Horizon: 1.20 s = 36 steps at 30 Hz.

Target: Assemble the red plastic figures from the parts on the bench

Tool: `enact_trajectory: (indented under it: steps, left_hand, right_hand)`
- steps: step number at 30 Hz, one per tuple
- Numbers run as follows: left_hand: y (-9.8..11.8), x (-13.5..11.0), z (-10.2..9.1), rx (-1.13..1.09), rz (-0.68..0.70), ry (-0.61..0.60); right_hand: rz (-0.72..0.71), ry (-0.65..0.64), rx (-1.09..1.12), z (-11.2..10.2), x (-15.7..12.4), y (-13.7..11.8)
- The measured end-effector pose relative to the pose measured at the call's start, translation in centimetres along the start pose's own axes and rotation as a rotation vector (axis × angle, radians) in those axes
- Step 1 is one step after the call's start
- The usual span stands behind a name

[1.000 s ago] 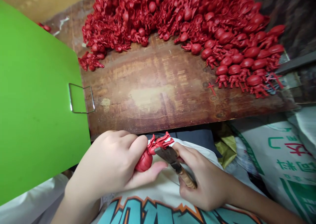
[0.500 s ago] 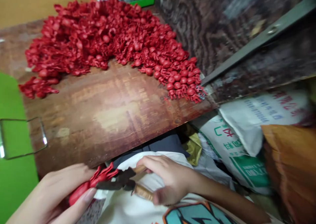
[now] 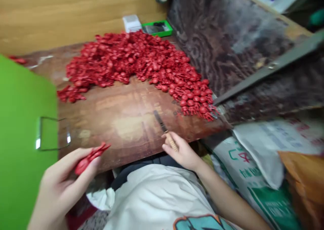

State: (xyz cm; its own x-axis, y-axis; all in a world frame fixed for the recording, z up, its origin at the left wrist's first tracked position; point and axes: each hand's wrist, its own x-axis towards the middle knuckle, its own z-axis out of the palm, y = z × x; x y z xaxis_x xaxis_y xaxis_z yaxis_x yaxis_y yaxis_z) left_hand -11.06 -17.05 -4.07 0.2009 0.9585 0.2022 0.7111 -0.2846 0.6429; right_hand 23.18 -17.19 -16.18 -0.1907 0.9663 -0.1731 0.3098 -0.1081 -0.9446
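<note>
Between the thumb and fingers of my left hand is a small red plastic figure with a round part and thin limbs pointing right. My right hand grips the tan-wrapped handles of dark metal pliers. Their jaws point away from me over the board, seen edge-on, so I cannot tell how far apart they are. A large heap of similar red figures curves across the far side of the brown wooden tabletop. At its right end, several lie in neat rows.
A green panel with a metal handle stands at the left. Behind the heap are a green tray and a white box. A dark wooden board with a metal bar borders the right. Printed sacks lie below.
The pliers have moved away from the red figure, forward and right over the tabletop, with my right hand. My left hand still holds the figure. The view has shifted, showing more of the back.
</note>
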Motion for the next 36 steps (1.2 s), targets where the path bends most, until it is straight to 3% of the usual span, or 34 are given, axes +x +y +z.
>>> enact_trajectory:
  steps: [3, 5, 9, 14, 17, 21, 24, 26, 27, 28, 30, 33, 36]
  left_hand:
    - [1.4, -0.1, -0.8, 0.066, 0.131, -0.058]
    - [1.9, 0.1, -1.2, 0.109, 0.186, -0.055]
    - [2.8, -0.5, -1.5, 0.146, 0.174, -0.051]
    - [3.4, -2.4, -1.2, 0.108, 0.096, -0.17]
    - [3.6, -2.9, -0.6, 0.061, 0.115, -0.168]
    - [2.7, -2.4, 2.5, 0.013, 0.147, -0.118]
    - [0.4, -1.6, 6.8, -0.046, 0.172, -0.129]
    - [-1.4, -1.1, 9.8, -0.106, 0.142, -0.184]
    - [-2.1, -0.7, 11.1, -0.128, 0.118, -0.212]
    - [-2.7, -0.4, 12.2, -0.151, 0.096, -0.245]
    - [-3.1, 0.4, 14.2, -0.211, 0.067, -0.282]
    - [-2.2, 1.4, 16.0, -0.304, 0.035, -0.307]
    - [-0.9, 1.2, 15.9, -0.283, -0.034, -0.29]
  right_hand:
    - [-0.008, 0.283, -0.401, -0.1, 2.7, 1.4]
    - [-0.081, 0.396, -0.708, -0.6, 4.8, 2.5]
    - [-0.252, 0.337, -1.072, -1.7, 8.5, 3.7]
    - [-0.203, 0.259, -1.147, -1.0, 11.5, 3.0]
    - [-0.201, 0.242, -1.147, 0.4, 13.0, 2.2]
    - [-0.197, 0.254, -1.084, 1.7, 14.5, 0.9]
    - [-0.203, 0.305, -0.977, 1.7, 13.4, -0.1]
    - [-0.274, 0.296, -0.873, 1.9, 10.7, -0.4]
    - [-0.349, 0.243, -0.792, 2.2, 8.9, -0.3]
    - [-0.44, 0.146, -0.569, 2.6, 6.9, -0.1]
    - [-0.489, -0.006, -0.197, 3.8, 3.2, 0.8]
    - [-0.446, 0.127, 0.021, 5.0, 0.1, 2.1]
    - [-0.469, 0.376, -0.18, 3.2, 0.3, 3.3]
